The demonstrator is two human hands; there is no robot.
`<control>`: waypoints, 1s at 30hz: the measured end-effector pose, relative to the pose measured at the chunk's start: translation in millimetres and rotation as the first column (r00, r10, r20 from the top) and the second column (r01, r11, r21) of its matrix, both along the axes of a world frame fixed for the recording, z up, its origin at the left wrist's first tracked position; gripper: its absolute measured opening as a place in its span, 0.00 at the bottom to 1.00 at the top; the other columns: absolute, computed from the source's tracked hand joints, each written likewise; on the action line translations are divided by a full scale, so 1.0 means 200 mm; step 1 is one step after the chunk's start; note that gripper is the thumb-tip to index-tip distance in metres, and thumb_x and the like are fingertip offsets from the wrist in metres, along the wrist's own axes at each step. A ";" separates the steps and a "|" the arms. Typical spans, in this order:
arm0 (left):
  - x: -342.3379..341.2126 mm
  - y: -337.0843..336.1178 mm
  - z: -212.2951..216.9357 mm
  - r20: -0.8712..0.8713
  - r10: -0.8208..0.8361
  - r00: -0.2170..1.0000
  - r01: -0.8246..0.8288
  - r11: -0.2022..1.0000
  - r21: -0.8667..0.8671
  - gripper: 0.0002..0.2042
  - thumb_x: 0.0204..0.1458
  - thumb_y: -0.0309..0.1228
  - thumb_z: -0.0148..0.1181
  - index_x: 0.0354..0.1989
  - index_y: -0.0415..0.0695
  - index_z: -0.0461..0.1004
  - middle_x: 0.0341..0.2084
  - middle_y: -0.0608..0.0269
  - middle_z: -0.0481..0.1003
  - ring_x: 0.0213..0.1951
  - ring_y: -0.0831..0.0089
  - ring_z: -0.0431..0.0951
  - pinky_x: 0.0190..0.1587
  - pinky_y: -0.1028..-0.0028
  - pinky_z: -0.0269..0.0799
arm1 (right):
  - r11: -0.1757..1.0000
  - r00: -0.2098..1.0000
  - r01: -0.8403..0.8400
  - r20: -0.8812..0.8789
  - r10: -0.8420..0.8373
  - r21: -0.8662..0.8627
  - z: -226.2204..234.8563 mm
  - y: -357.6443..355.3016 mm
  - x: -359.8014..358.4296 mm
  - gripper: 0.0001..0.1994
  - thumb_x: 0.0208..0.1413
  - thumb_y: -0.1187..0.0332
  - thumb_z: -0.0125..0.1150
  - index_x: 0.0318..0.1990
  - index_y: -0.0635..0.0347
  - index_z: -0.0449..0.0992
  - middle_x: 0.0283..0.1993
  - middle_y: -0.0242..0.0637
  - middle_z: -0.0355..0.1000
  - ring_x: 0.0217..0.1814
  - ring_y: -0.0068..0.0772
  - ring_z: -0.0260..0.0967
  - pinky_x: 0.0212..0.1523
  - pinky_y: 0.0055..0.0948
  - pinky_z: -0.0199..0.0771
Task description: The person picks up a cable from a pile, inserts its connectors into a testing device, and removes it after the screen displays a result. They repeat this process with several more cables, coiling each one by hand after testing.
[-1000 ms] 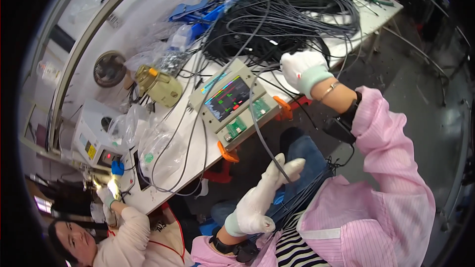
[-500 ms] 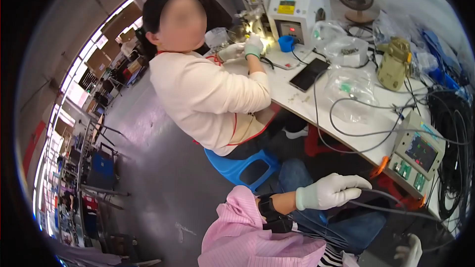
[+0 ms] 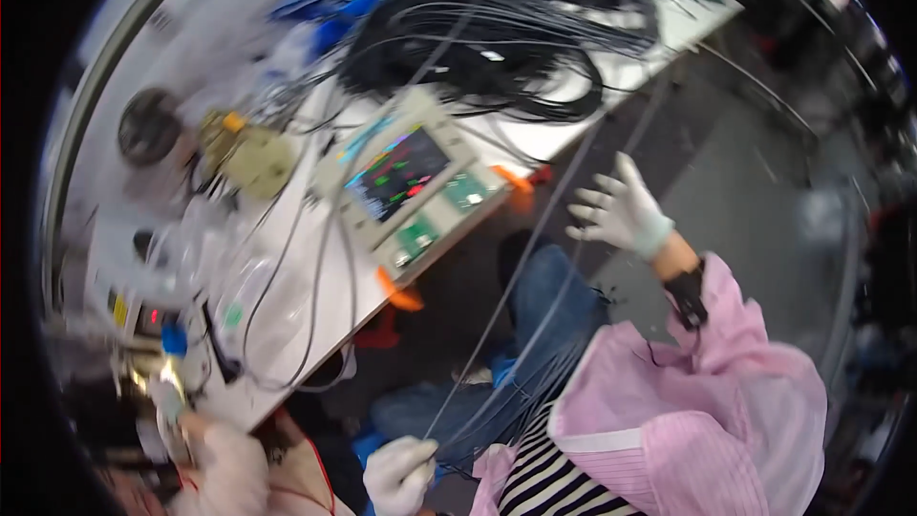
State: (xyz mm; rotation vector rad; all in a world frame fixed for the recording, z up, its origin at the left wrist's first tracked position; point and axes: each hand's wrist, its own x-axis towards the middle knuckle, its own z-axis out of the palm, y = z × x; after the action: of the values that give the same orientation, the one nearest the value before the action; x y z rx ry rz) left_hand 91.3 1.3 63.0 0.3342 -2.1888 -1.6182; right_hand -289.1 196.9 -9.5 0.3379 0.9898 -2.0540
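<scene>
At the far left from where I stand, a co-worker's gloved hand [image 3: 169, 399] is busy near a bright light beside a blue cup [image 3: 174, 339], with a dark fan [image 3: 150, 126] behind. Next along the white table [image 3: 702, 11] come clear bags [image 3: 258, 296] and an olive bottle [image 3: 250, 158]. Below the table edge, at the near side, the wearer's left hand [image 3: 399, 475] is closed, thumb and fingers pinching a thin grey cable [image 3: 519, 274]. The tester [image 3: 411, 182], its screen lit, sits at the table edge between two orange clamps [image 3: 398, 291]. Behind it lies a big heap of dark cables [image 3: 478, 48]. The held cable slants up from the left fingers, nearly straight, across the wearer's jeans and past the tester's right side; more strands gather in the lap. Furthest right, the right hand [image 3: 621, 210] is empty, fingers spread, close to a second strand; blur keeps me from telling whether they touch. I'd judge the step to be drawing a length out straight and apart from the rest. The next move seems to call for the right fingers closing on a strand while the left grip holds firm.
</scene>
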 end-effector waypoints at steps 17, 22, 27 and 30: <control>0.78 0.03 -0.24 0.024 0.468 0.883 -0.469 0.883 0.027 0.14 0.52 0.33 0.50 0.39 0.33 0.71 0.22 0.57 0.70 0.20 0.70 0.65 0.24 0.72 0.60 | 0.959 0.980 -0.079 -0.197 0.025 -0.272 0.10 -0.08 -0.30 0.07 0.57 0.67 0.48 0.32 0.60 0.68 0.19 0.26 0.62 0.21 0.27 0.62 0.30 0.34 0.72; 1.12 -0.01 -0.48 0.196 0.912 0.360 -0.817 0.409 -0.407 0.16 0.51 0.37 0.47 0.35 0.35 0.72 0.23 0.52 0.71 0.24 0.60 0.69 0.29 0.65 0.65 | 0.950 0.990 0.083 -0.083 -0.113 -0.301 0.13 0.18 -0.55 0.11 0.61 0.63 0.44 0.28 0.55 0.64 0.12 0.17 0.44 0.11 0.14 0.39 0.14 0.19 0.44; 1.00 -0.06 -0.43 -0.073 0.990 0.123 -0.726 0.040 -0.686 0.16 0.51 0.37 0.45 0.32 0.35 0.73 0.23 0.51 0.71 0.24 0.58 0.69 0.30 0.63 0.65 | 0.932 0.796 0.362 -0.523 -0.303 0.010 0.03 0.23 -0.25 0.17 0.63 0.56 0.40 0.26 0.56 0.65 0.08 0.21 0.44 0.06 0.18 0.36 0.09 0.22 0.38; 0.54 -0.06 -0.29 0.019 0.922 0.387 -0.907 0.384 -0.175 0.08 0.52 0.26 0.51 0.33 0.32 0.72 0.21 0.60 0.69 0.17 0.75 0.63 0.19 0.78 0.57 | 0.942 0.627 0.336 -0.750 -0.209 0.018 0.07 0.18 0.03 0.18 0.62 0.56 0.40 0.28 0.61 0.66 0.08 0.24 0.51 0.07 0.16 0.43 0.10 0.19 0.43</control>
State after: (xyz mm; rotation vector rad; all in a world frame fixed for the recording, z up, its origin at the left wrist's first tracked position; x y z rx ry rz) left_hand 198.3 -10.2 4.7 1.3604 -1.5698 -0.7697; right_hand -284.0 233.4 3.8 -0.3528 1.6837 -2.4537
